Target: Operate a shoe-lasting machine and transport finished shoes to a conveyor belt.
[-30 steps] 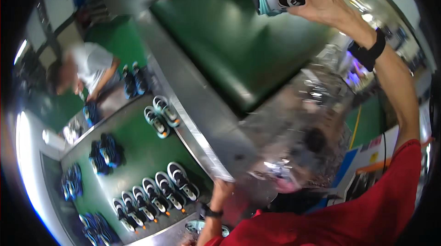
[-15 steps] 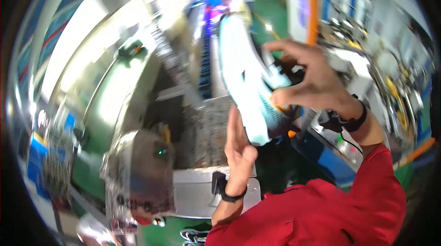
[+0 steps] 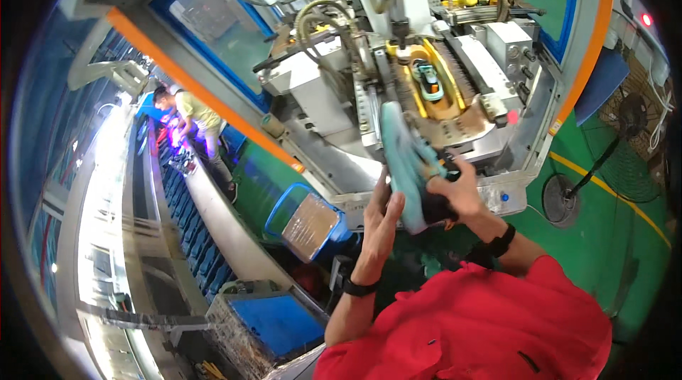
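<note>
A light teal and dark sneaker (image 3: 406,170) is held up in front of me, its pale sole facing left and its toe or heel end tipped up toward the machine; motion blurs it a little. My right hand (image 3: 458,190) grips the shoe's upper from the right, fingers closed about the opening. Against the sole side rests my left hand (image 3: 382,227), palm and fingers along the lower part. Beyond them, another shoe (image 3: 428,82) sits inside a yellow-edged cradle (image 3: 463,99) of a press machine (image 3: 302,99).
An orange-edged frame (image 3: 213,96) surrounds the machine. To the left runs a conveyor (image 3: 220,216), where a person in a yellow top (image 3: 201,111) bends over. A blue-framed chair (image 3: 307,224) and blue-topped box (image 3: 273,323) stand nearer. At right is a floor fan (image 3: 561,199).
My view has swung right, from the conveyor and bench to the press machine. The sneaker has come along in both hands and now sits lower, before the machine.
</note>
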Motion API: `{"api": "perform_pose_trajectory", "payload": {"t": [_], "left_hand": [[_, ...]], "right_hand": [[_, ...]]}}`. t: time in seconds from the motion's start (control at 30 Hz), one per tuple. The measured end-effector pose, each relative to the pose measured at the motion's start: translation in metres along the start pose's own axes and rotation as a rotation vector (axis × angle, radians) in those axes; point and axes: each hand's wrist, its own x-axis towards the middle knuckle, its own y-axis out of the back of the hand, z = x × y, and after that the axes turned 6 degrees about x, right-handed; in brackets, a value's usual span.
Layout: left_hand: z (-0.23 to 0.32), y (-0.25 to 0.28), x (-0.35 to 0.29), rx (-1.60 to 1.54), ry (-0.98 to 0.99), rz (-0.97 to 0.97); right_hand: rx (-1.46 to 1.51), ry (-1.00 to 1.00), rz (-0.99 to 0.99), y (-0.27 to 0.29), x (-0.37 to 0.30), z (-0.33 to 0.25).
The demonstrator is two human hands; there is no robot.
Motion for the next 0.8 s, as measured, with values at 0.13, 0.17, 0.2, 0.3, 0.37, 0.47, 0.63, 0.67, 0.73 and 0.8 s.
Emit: {"api": "perform_pose_trajectory", "payload": {"t": [0.13, 0.17, 0.2, 0.3, 0.37, 0.47, 0.63, 0.67, 0.73, 0.8], "left_hand": [[-0.036, -0.035, 0.102, -0.077, 0.27, -0.096], [-0.047, -0.04, 0.13, -0.03, 0.248, -0.093], [-0.055, -0.048, 0.161, -0.021, 0.239, -0.069], [-0.095, -0.06, 0.262, 0.269, 0.092, 0.152], [-0.102, -0.071, 0.32, 0.514, 0.196, 0.218], [-0.167, -0.065, 0.396, 0.694, 0.199, 0.403], [-0.194, -0.065, 0.448, 0.892, 0.294, 0.251], [-0.195, -0.066, 0.449, 0.868, 0.29, 0.239], [-0.184, -0.054, 0.439, 0.734, 0.349, 0.243], [-0.168, -0.038, 0.414, 0.094, 0.478, 0.172]], "right_hand": [[-0.161, 0.182, 0.263, 0.087, 0.04, -0.018], [-0.164, 0.14, 0.319, 0.101, 0.045, -0.029], [-0.231, 0.135, 0.357, 0.118, 0.05, -0.04], [-0.233, 0.329, 0.358, 0.153, 0.064, -0.058], [-0.293, 0.322, 0.427, 0.168, 0.061, -0.072], [-0.404, 0.284, 0.577, 0.176, 0.056, -0.083], [-0.482, 0.336, 0.689, 0.191, 0.079, -0.078], [-0.553, 0.344, 0.69, 0.199, 0.091, -0.078], [-0.761, 0.264, 0.683, 0.196, 0.135, -0.091], [-0.829, 0.3, 0.616, 0.197, 0.197, -0.096]]}}
